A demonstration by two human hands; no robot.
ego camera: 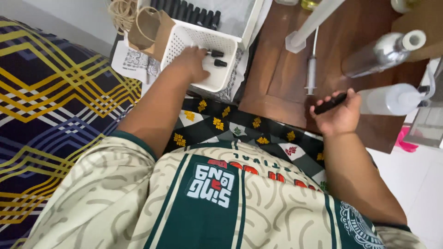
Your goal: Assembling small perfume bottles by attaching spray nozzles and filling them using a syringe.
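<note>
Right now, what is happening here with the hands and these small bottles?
A person sits by a low wooden table. The left hand reaches into a white perforated basket, where two small black caps lie. The right hand holds a slim black tube over the table. Near it lie a syringe, a silver bottle and a white squeeze bottle. A white tray behind the basket holds a row of black tubes.

low brown wooden table (281, 69) carries a syringe (312, 69) and two lying bottles (385, 53).
</note>
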